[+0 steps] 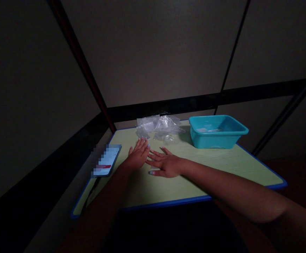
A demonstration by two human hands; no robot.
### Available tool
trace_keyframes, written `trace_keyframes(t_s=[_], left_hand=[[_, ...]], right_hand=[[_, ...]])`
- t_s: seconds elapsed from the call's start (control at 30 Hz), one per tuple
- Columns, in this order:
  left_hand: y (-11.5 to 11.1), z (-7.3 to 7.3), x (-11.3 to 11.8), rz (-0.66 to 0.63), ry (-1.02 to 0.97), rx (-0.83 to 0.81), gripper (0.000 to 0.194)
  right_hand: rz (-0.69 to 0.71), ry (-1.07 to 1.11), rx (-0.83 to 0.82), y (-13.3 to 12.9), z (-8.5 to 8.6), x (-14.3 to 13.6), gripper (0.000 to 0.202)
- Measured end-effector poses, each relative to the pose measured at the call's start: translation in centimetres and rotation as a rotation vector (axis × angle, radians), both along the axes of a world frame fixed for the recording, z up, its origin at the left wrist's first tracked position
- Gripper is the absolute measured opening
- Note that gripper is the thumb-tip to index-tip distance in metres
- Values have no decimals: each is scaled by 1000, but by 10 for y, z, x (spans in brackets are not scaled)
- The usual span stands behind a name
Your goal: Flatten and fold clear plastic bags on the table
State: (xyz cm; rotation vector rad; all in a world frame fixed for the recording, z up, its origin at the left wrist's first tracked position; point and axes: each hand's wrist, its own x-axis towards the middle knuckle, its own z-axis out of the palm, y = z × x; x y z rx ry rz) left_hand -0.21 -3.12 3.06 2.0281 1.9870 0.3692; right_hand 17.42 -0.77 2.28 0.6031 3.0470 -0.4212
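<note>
My left hand (137, 155) lies nearly flat on the pale green table (153, 193), palm down, fingers stretched away from me toward a pile of clear plastic bags (165, 123). To its right, my right hand (169, 165) is palm down with fingers spread, pointing left. The fingertips of the two hands come close together or touch. Under the right fingers a small pale patch shows, perhaps a piece of clear plastic; most of it is covered. Neither hand grips anything.
A turquoise plastic basin (216, 141) stands at the back right with whitish, clear items inside. On the left edge lies a phone (112, 158) with its screen lit, partly blurred out, and a dark cable (90, 193) below it. Dark panelled walls rise behind and left.
</note>
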Motion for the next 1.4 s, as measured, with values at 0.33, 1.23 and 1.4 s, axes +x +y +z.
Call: trace_keyframes(t_s=[0.33,1.23,1.4], left_hand=[[1,1,-1,-8,-46,104,59],[19,-9,-6,37,-772,520,47],[14,11,-8,258,-1493,192,63]], right_hand=[[-204,279,-34,20,10,16,53],[-328,972,-637,55,-4,19,53],[-356,1136,-1309,55,1,16,48]])
